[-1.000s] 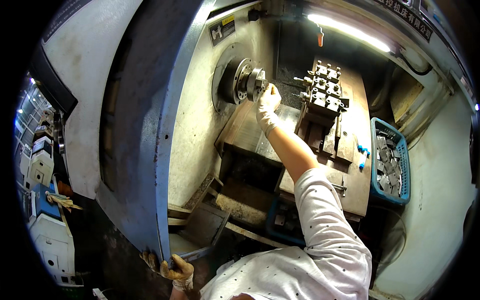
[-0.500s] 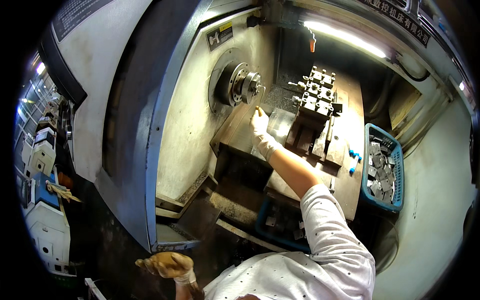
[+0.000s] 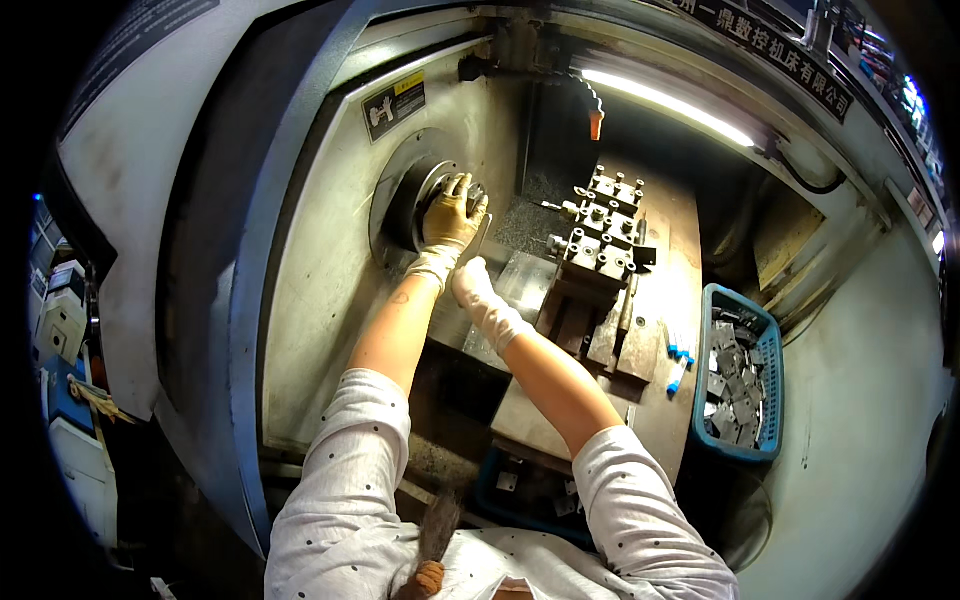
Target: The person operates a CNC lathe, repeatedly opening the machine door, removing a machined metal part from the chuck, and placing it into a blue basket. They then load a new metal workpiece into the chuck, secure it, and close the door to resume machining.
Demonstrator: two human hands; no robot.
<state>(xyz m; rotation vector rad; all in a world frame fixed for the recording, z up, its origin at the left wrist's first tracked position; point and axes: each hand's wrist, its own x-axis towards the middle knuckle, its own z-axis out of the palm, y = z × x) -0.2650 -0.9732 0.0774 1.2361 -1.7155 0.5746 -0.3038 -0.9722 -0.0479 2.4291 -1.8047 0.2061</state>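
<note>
So both gloved hands are up inside the lathe enclosure here. The left hand (image 3: 452,212) is spread over the round chuck (image 3: 425,200) in the upper middle of the frame, fingers wrapped on its face, though I can't tell if there's a part under the glove. The right hand (image 3: 472,285) sits just below it, near the chuck but not on it, fingers loosely curled, holding nothing I can make out. To the right of the hands is the tool block (image 3: 600,240) on the grimy metal machine bed (image 3: 655,340), and further right a blue basket (image 3: 740,385) full of small metal parts. A strip light (image 3: 665,100) glows along the top, and the grey sliding door (image 3: 200,250) stands open on the left.
</note>
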